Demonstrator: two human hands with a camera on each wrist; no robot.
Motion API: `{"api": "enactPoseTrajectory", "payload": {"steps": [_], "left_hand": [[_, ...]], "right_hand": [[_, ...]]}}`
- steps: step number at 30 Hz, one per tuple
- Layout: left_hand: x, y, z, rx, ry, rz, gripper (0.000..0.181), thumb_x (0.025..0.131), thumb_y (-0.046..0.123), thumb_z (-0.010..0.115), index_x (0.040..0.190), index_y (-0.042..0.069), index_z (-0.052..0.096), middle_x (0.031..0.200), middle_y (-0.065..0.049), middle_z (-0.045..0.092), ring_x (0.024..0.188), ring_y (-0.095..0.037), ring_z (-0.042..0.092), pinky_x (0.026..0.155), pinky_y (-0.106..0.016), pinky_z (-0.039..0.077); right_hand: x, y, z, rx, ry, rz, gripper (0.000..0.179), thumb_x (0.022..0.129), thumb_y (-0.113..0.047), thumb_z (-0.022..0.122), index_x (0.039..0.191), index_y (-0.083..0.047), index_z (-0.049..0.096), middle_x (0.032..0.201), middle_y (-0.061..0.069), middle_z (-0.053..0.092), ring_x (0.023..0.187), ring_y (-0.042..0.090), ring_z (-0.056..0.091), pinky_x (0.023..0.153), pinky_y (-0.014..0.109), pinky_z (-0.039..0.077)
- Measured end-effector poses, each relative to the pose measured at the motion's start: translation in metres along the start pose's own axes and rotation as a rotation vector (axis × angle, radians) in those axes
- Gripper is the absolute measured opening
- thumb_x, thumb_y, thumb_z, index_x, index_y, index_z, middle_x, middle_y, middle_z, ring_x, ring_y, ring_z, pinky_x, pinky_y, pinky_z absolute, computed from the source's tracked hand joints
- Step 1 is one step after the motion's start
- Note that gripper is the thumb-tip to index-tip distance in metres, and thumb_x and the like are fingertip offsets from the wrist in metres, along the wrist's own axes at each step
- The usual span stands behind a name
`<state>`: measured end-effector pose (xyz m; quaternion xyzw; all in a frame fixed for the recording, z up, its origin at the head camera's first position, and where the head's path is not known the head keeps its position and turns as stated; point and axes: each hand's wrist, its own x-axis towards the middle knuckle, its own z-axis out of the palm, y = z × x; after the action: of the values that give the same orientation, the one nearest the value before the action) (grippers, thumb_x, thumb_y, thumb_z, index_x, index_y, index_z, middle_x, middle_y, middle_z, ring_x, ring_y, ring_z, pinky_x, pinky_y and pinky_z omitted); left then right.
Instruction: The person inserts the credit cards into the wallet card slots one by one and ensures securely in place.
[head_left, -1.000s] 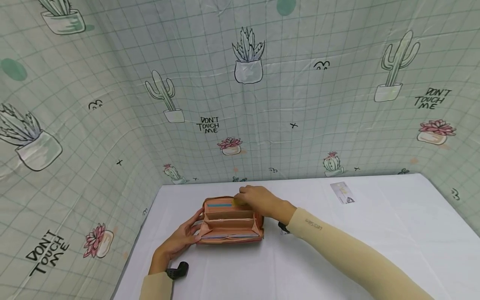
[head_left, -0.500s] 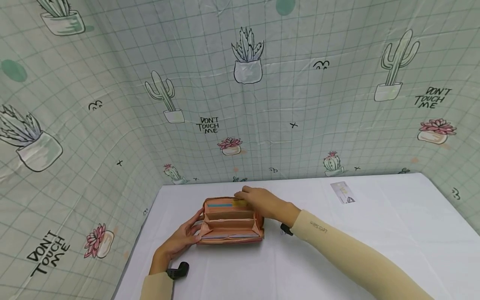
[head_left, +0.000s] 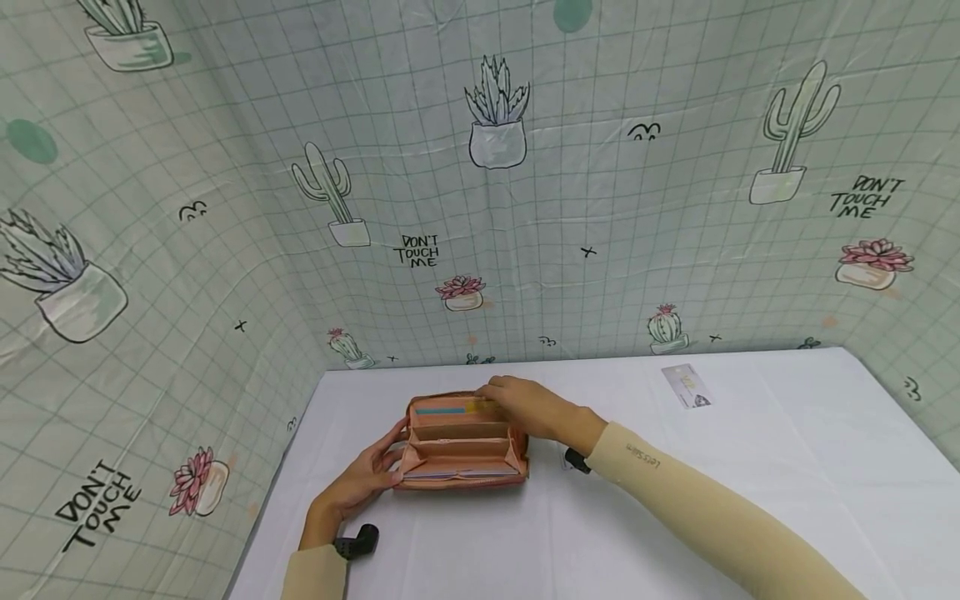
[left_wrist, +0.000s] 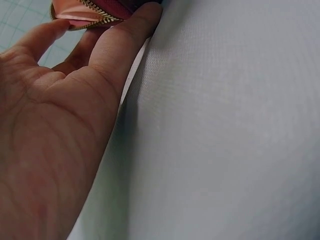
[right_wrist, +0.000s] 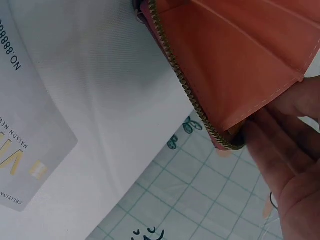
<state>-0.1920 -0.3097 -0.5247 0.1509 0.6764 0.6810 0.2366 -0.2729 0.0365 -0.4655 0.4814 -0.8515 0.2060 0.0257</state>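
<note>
An open pink zip-around wallet lies on the white table. At its left end my left hand holds it, thumb at the front edge and fingers along the side; the left wrist view shows that hand against the zipper. My right hand is at the back right, fingers bent over the top edge, pinching a yellow card in a slot of the back panel. Beside it a blue card shows in the slot. In the right wrist view the fingers hide most of the contact.
A grey VIP card lies at the back right of the table. Under the right wrist, a small printed item is mostly hidden by the black wrist camera. A cactus-print cloth hangs behind.
My right hand has shifted slightly to the right along the wallet's back edge, and more of the yellow card shows. My left hand and the wallet stay put.
</note>
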Motion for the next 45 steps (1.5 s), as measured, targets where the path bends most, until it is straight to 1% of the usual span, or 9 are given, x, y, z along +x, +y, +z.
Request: {"api": "enactPoseTrajectory", "payload": {"steps": [1,6,11,23,32,36,39,42,45], "left_hand": [[-0.0002,0.0003,0.0005,0.0,-0.001,0.002,0.101,0.101,0.013,0.072,0.169,0.005,-0.002,0.169,-0.034,0.003,0.132,-0.003,0.051,0.094,-0.025,0.052],[-0.0006,0.0016,0.0016,0.002,-0.005,0.001,0.101,0.102,0.014,0.072,0.169,0.005,-0.003,0.168,-0.036,0.004,0.133,-0.002,0.049,0.099,-0.024,0.05],[-0.0005,0.002,0.0019,0.005,0.0,-0.006,0.101,0.102,0.014,0.071,0.169,0.005,-0.003,0.168,-0.036,0.004,0.133,0.0,0.049,0.103,-0.023,0.049],[-0.0004,0.0005,0.0011,0.012,0.008,-0.018,0.102,0.102,0.015,0.072,0.169,0.006,-0.003,0.169,-0.035,0.004,0.133,-0.001,0.05,0.102,-0.025,0.049],[0.0004,-0.0004,0.0021,0.01,0.004,-0.012,0.101,0.102,0.014,0.072,0.17,0.006,-0.003,0.17,-0.034,0.003,0.134,0.0,0.049,0.105,-0.024,0.049],[0.0003,-0.0002,0.0016,0.01,0.007,-0.013,0.101,0.102,0.015,0.072,0.17,0.006,-0.002,0.169,-0.034,0.003,0.134,-0.001,0.049,0.105,-0.025,0.049],[0.0001,0.0006,0.002,0.006,0.008,-0.013,0.101,0.101,0.015,0.072,0.17,0.006,-0.002,0.169,-0.033,0.003,0.135,-0.002,0.049,0.105,-0.026,0.049],[-0.0003,0.002,0.0029,0.001,0.008,-0.017,0.101,0.101,0.014,0.072,0.17,0.007,-0.002,0.17,-0.033,0.003,0.135,-0.003,0.049,0.105,-0.026,0.049],[-0.0004,0.0021,0.0028,0.002,0.008,-0.017,0.101,0.102,0.013,0.072,0.17,0.007,-0.002,0.169,-0.034,0.004,0.135,-0.003,0.048,0.104,-0.025,0.05]], "right_hand": [[-0.0001,-0.0002,0.0003,-0.006,0.001,0.008,0.033,0.1,-0.003,0.071,0.133,-0.001,0.065,0.122,0.012,0.069,0.114,0.028,0.069,0.097,0.037,0.058],[0.0007,-0.0016,0.0006,-0.003,-0.009,0.049,0.031,0.099,0.0,0.071,0.13,0.001,0.066,0.122,0.014,0.07,0.115,0.029,0.07,0.097,0.038,0.058],[0.0018,-0.0023,0.0001,-0.008,-0.014,0.059,0.031,0.099,0.0,0.072,0.129,0.001,0.066,0.122,0.014,0.069,0.116,0.029,0.07,0.098,0.038,0.058],[-0.0005,-0.0055,0.0002,-0.046,-0.024,0.086,0.032,0.099,0.003,0.07,0.13,0.0,0.066,0.122,0.014,0.066,0.118,0.029,0.067,0.097,0.038,0.058],[0.0014,-0.0054,-0.0007,0.018,-0.006,0.106,0.028,0.1,0.007,0.065,0.128,0.002,0.065,0.116,0.015,0.067,0.112,0.03,0.068,0.097,0.04,0.058],[0.0029,-0.0037,-0.0007,0.054,-0.006,0.105,0.026,0.1,0.001,0.07,0.125,0.002,0.066,0.116,0.015,0.068,0.11,0.03,0.069,0.096,0.04,0.058],[0.0037,-0.0036,-0.0006,0.071,-0.01,0.115,0.024,0.1,-0.001,0.07,0.124,0.002,0.066,0.116,0.016,0.069,0.11,0.031,0.067,0.097,0.041,0.057],[0.004,-0.0045,-0.0001,0.075,-0.017,0.131,0.021,0.1,0.003,0.068,0.121,0.002,0.067,0.113,0.015,0.072,0.108,0.032,0.066,0.095,0.042,0.057],[0.0043,-0.0055,0.0003,0.087,-0.025,0.146,0.02,0.099,0.009,0.065,0.118,0.001,0.067,0.108,0.014,0.073,0.103,0.03,0.066,0.092,0.04,0.057]]}}
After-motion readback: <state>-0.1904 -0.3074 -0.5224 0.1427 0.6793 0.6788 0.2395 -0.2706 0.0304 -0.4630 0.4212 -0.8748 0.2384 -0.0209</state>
